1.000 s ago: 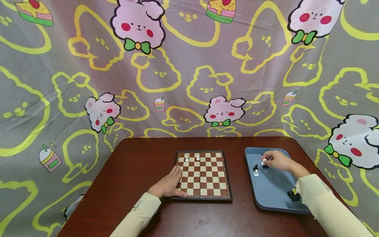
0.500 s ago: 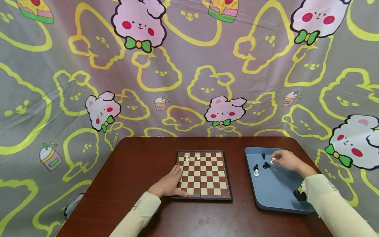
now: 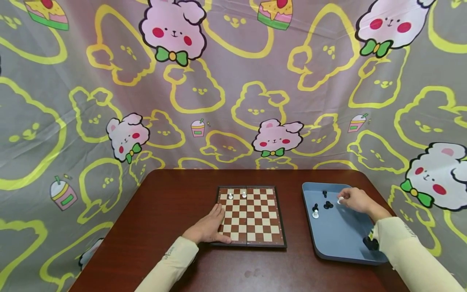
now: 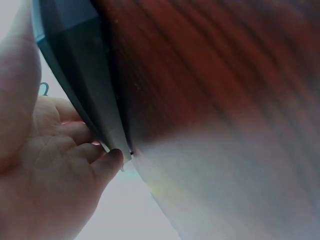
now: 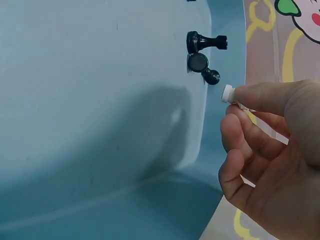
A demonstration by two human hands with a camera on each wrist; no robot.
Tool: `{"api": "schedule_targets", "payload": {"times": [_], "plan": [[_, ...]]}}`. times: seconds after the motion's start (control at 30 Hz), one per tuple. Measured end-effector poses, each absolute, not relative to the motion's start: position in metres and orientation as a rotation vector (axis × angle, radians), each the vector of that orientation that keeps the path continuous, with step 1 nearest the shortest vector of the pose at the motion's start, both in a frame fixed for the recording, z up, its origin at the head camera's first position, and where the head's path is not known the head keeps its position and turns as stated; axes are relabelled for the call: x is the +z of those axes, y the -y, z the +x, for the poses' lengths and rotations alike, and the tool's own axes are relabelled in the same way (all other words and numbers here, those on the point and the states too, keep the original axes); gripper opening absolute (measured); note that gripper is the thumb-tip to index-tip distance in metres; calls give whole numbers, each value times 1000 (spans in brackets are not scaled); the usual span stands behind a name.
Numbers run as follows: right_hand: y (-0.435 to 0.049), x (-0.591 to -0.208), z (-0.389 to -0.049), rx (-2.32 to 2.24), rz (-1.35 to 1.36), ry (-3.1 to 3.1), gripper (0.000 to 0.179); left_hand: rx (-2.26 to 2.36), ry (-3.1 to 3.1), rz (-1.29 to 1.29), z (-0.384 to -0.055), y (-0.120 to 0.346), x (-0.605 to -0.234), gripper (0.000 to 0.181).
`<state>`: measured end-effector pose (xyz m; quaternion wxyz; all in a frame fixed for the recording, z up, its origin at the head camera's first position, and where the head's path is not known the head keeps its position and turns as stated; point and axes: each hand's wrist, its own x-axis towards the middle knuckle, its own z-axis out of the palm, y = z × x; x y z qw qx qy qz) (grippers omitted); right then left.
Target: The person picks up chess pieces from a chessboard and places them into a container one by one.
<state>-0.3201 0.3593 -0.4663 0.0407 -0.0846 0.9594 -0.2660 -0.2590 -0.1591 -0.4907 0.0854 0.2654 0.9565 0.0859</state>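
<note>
Backdrop cloth (image 3: 219,97): grey-pink, printed with yellow outlines and white rabbit faces, hung behind and on both sides. Worktop (image 3: 182,190): dark reddish-brown, a dull sheen at the near side. Tray (image 3: 339,239): blue-grey, rounded corners, raised rim, at the right of the worktop.

Chessboard (image 3: 255,219): left of the tray, lying flat, well apart from it. Brown and cream squares, thin black frame, seam down the middle.

Left hand (image 3: 208,227): at the board's left edge, long fingers straight and close together over the frame, thumb held apart at the near-left corner. Right hand (image 3: 359,200): at the far right part of the tray, thumb and forefinger pinching a small white piece; the remaining fingers loosely bent.

Black rook (image 5: 207,42): on its side in the tray, notched top, glossy. Just beside it, a round black base (image 5: 198,62) and a round black head (image 5: 212,76); one piece or two, cannot tell. Black pieces also near the far wall (image 3: 324,194) and left wall (image 3: 315,207).

White pawns: one in the tray by the left wall (image 3: 315,214); two upright near the board's far edge (image 3: 230,196) (image 3: 244,194), the second beside the seam.

Pinched white piece (image 5: 228,94): plain, smooth, pale, a flat round end showing; remainder mostly hidden by the fingers. Contact with the tray: cannot tell.
</note>
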Motion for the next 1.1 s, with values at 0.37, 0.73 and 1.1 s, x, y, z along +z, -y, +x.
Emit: {"api": "schedule_targets", "payload": {"times": [0.37,0.73,1.1], "plan": [[-359,-460,-316,-803,-253,-2973,16,238,-2850,792,-259,159,-490,118],[-339,-447,-314,-812,-340,-2961,17,234,-2859,802,-258,158,-491,117],[-295,-432,-317,-833,-515,-2953,17,246,-2842,805,-259,159,-491,119]]}}
